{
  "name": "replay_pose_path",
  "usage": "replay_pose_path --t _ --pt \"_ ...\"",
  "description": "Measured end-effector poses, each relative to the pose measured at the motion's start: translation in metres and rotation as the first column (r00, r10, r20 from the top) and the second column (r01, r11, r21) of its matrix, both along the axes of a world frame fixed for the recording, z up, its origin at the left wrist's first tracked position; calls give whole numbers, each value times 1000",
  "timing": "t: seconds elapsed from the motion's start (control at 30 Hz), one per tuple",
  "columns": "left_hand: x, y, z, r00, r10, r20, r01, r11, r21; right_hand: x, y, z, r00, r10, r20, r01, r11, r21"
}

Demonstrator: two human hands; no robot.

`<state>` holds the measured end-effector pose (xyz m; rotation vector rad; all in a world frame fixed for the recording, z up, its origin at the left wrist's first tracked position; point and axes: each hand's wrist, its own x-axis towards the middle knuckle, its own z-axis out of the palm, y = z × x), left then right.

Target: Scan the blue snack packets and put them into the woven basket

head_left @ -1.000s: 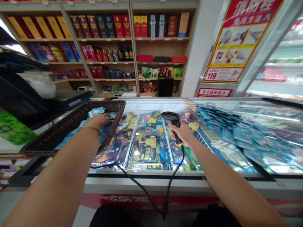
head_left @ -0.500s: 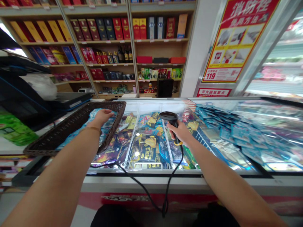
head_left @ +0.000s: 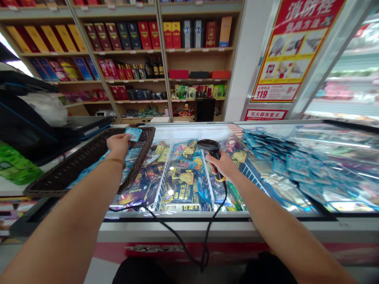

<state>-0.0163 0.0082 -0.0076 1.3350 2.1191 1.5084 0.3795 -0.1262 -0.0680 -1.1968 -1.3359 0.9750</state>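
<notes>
Pinched in my left hand (head_left: 118, 144) is a small light-blue packet (head_left: 134, 134), lifted above the brown wicker basket (head_left: 63, 154). More blue packets (head_left: 89, 169) lie in the basket under my left forearm. My right hand (head_left: 222, 163) is wrapped round the handle of a black barcode scanner (head_left: 211, 146), held over the glass top of the chest freezer (head_left: 192, 215). The scanner's black cable (head_left: 174, 232) hangs down in front of the freezer. On the glass to the right lies a loose heap of similar blue packets (head_left: 299, 161).
Under the glass, white wire dividers separate bagged frozen goods (head_left: 186, 185). A dark checkout machine (head_left: 26, 114) and a green package (head_left: 17, 163) stand at the left. Shelves of boxes (head_left: 124, 35) line the back, beside a red and yellow poster (head_left: 296, 51).
My left hand has risen from the basket's contents, and a blue packet now shows raised between its fingers. My right hand keeps the scanner in nearly the same place.
</notes>
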Motion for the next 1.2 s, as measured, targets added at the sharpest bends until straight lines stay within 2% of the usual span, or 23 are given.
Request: replay_pose_path --t 0.03,0.1,0.13,0.2,0.27,0.33,0.4,0.5,0.57,0.63,0.77,0.87,1.0,1.2 --pt "5 -3 7 987 15 163 -26 997 70 0 0 0 1000 -1 -6 1 1000 -7" --pt "17 -10 24 888 -9 460 -96 974 205 -1 0 2 1000 -5 -21 4 1000 -22" --pt "25 -12 32 836 -55 546 -108 959 262 -1 -1 3 1000 -3 -28 3 1000 -28" --pt "42 -17 49 759 -187 623 -52 937 345 -2 -2 6 999 7 -34 -9 999 -32" --pt "65 -20 61 710 -331 622 75 913 401 -2 -4 8 999 17 -34 -18 999 -30" --pt "93 -22 69 654 -429 623 171 886 431 -1 -4 9 999 12 -34 -13 1000 -28" --pt "125 -22 68 591 -472 654 207 872 443 1 -2 8 999 -3 -37 2 1000 -24" --pt "177 -21 52 517 -498 696 257 866 429 3 1 6 999 -21 -38 20 1000 -10" --pt "205 -20 32 486 -467 738 255 884 392 5 3 6 999 -22 -36 22 1000 -1" --pt "226 -21 8 488 -435 757 229 901 369 5 2 7 999 -27 -41 27 1000 -6" --pt "240 -22 -40 520 -447 728 209 893 399 5 -1 12 998 -39 -54 37 999 -28" --pt "235 -19 -63 489 -461 740 217 886 409 3 -5 14 999 -18 -40 18 1000 -21" --pt "229 -14 -74 456 -496 739 257 868 425 0 -9 14 999 -18 33 18 1000 -15" --pt "236 -18 -73 446 -509 736 297 860 415 -4 -14 14 994 -6 110 6 1000 -5"
